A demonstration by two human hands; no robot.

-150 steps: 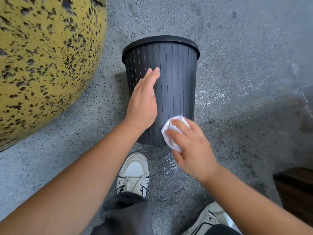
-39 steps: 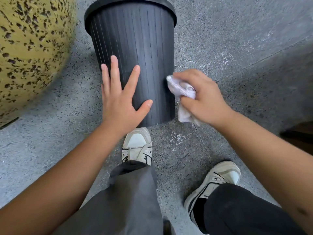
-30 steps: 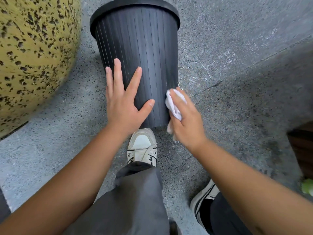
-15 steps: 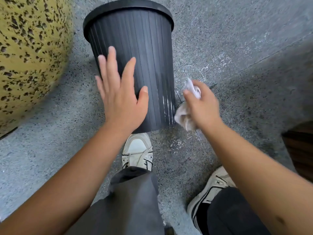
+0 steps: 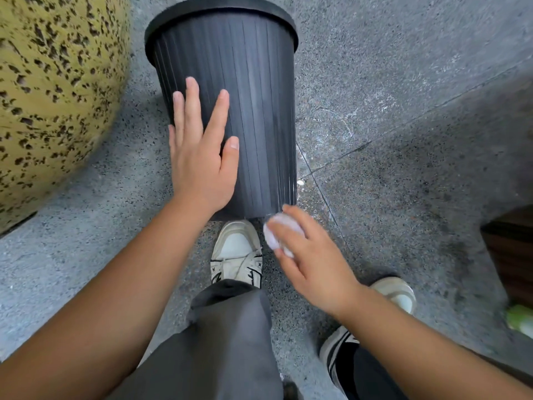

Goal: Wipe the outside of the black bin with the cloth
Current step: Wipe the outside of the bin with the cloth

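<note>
Black ribbed plastic bin (image 5: 230, 90) upright on speckled grey stone floor (image 5: 403, 67), centre-top of view; large yellow pitted rounded object (image 5: 52, 90) to its left, apart from it; left hand (image 5: 202, 157) flat against bin's near-left wall; right hand (image 5: 311, 261) below bin's lower right corner, holding crumpled white cloth (image 5: 278, 229) just off bin base; white sneaker (image 5: 236, 252) directly before bin, toe at base; second sneaker (image 5: 398, 293) further right.

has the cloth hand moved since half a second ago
Yes. The right hand with the cloth has dropped from beside the black bin wall to below its bottom edge, nearer the shoe.
</note>
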